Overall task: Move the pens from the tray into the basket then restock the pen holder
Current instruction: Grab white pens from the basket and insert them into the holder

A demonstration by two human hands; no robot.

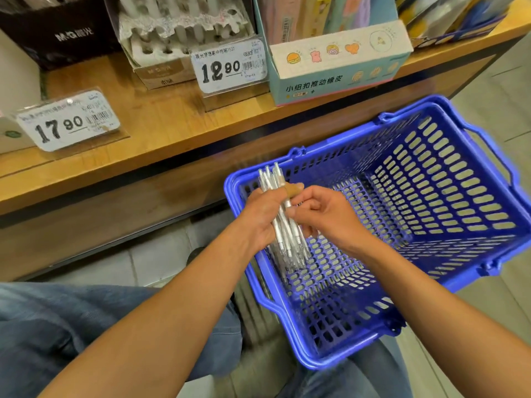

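A bundle of several white pens (283,225) stands nearly upright over the near left corner of the blue plastic basket (431,173). My left hand (260,222) grips the bundle from the left, fingers curled round it. My right hand (321,214) meets it from the right, its fingertips pinching the pens at mid-length. The pens' lower ends reach down inside the basket. Up on the wooden shelf (161,122) sits the white pen holder (178,33), a tray with rows of slots; some slots at its front show dark openings.
Price tags reading 17.90 (67,122) and 12.90 (230,67) stand on the shelf. A black box (57,27) is at the back left, a pastel eraser box (339,64) to the right. My knees in jeans are below, the basket resting between them.
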